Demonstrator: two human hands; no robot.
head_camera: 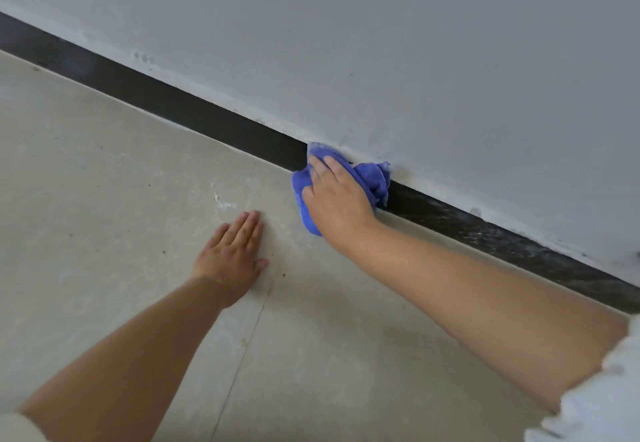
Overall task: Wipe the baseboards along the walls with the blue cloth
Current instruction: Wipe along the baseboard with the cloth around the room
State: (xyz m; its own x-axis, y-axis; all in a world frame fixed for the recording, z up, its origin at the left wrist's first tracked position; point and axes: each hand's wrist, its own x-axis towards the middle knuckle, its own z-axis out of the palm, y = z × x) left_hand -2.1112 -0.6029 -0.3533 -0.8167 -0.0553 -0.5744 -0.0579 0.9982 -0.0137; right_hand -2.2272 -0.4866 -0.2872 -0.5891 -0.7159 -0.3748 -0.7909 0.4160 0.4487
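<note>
Mid-wipe: right hand [334, 199] presses the bunched blue cloth [372, 178] flat-fingered against the dark strip baseboard [207, 123] (left hand [232, 254] splayed on the pale tiled floor [104, 199]); next, likely sliding onward, pressure kept.

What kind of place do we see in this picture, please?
Probably an indoor room, perhaps newly finished: a pale tiled floor meets a dark baseboard strip under a plain grey painted wall with plaster smears.
</note>
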